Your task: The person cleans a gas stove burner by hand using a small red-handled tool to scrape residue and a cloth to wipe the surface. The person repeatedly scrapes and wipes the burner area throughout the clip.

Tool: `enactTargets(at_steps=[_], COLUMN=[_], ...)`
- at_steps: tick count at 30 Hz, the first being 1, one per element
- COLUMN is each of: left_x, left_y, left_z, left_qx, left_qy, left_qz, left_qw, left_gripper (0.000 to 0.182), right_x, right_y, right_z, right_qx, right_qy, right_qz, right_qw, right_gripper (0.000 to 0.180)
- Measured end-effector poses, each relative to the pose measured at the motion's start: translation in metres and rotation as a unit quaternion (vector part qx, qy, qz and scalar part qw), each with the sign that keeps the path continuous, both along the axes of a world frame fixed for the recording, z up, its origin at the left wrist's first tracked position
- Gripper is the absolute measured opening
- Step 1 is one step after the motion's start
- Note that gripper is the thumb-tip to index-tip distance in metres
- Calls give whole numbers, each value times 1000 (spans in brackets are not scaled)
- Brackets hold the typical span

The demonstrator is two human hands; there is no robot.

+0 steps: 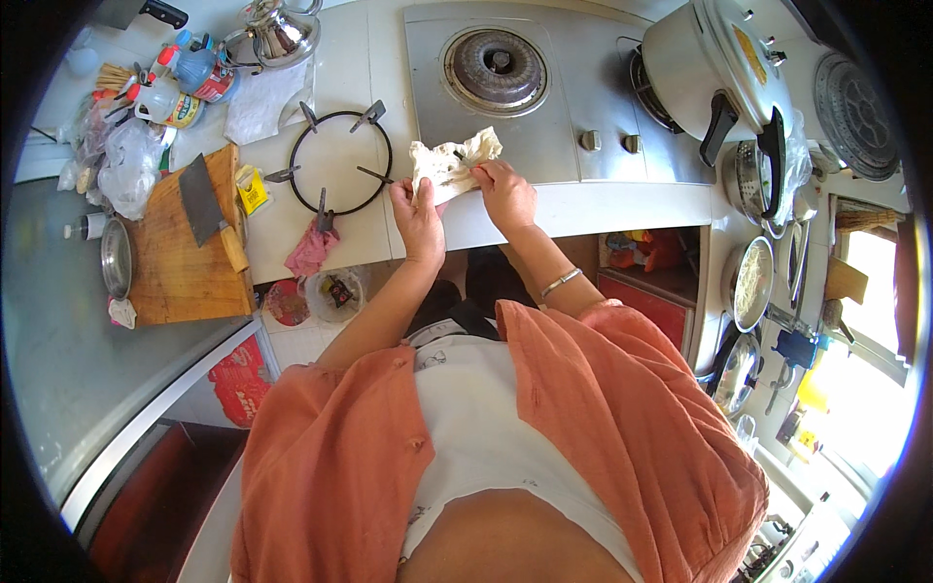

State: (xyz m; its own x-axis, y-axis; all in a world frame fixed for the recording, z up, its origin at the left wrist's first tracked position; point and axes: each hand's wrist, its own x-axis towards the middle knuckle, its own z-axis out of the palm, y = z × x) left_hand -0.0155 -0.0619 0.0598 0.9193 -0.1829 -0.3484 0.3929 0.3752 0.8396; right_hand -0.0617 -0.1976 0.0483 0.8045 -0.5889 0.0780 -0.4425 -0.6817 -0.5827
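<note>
A crumpled, stained white cloth (446, 166) is held between my two hands above the counter's front edge. My left hand (421, 218) grips its left side, thumb on top. The fingers of my right hand (504, 191) pinch the right side, where a small dark piece (459, 155) pokes out of the folds; most of it is hidden. Left of my hands, a black pan-support ring (291, 162) with several grey prongs lies on the white counter (372, 237). Beyond the cloth is the steel gas hob (568, 80), its left burner (498, 67) bare of a support.
A large pressure cooker (681, 76) stands on the hob's right side, handles outward. A cleaver (198, 200) lies on a wooden cutting board (164, 270) at left. Nearby are a pink rag (313, 246), plastic bottles (208, 76) and a steel kettle (286, 36). Pans (752, 284) line the right.
</note>
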Motion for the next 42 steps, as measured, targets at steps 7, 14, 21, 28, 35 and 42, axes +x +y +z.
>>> enactTargets(at_steps=[7,14,21,28,35,42], left_x=[9,7,8,18,19,22], left_y=[1,-6,-5,-16,-17,-16], left_z=[-4,5,-13,-32,-38,-34], left_qx=[-11,-138,-114,12,39,123], left_qy=[32,29,49,-33,35,-18], left_qz=[14,-19,-20,-5,44,7], left_qw=[999,990,992,999,998,992], left_gripper=[31,25,17,20,22,18], right_x=[-5,-2,-3,-6,-12,-24], right_y=[2,15,16,19,12,-5], right_z=[31,23,22,25,42,67], right_qx=[153,161,130,121,123,334], right_qy=[44,60,94,95,170,88], right_qz=[-9,16,28,43,56,32], right_qw=[987,985,987,987,976,938], right_gripper=[29,33,34,36,37,32])
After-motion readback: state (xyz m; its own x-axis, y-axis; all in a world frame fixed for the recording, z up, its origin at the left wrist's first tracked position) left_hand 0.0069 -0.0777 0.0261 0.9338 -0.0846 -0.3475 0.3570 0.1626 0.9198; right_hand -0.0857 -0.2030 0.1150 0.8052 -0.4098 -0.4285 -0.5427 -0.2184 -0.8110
